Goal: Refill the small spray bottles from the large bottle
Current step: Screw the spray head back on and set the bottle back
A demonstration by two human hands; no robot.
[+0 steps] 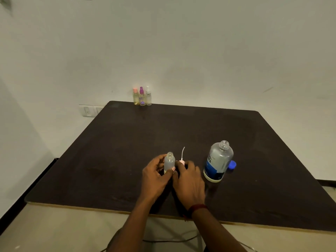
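The right hand covers most of the spray head; only its pink tip and tube show. The left hand hides the small bottle at its base. The label on the large bottle is too blurred to read.

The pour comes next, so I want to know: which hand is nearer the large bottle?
Right. The right hand, holding the spray pump, lies just left of the large bottle; the left hand is farther left, gripping the small open bottle.
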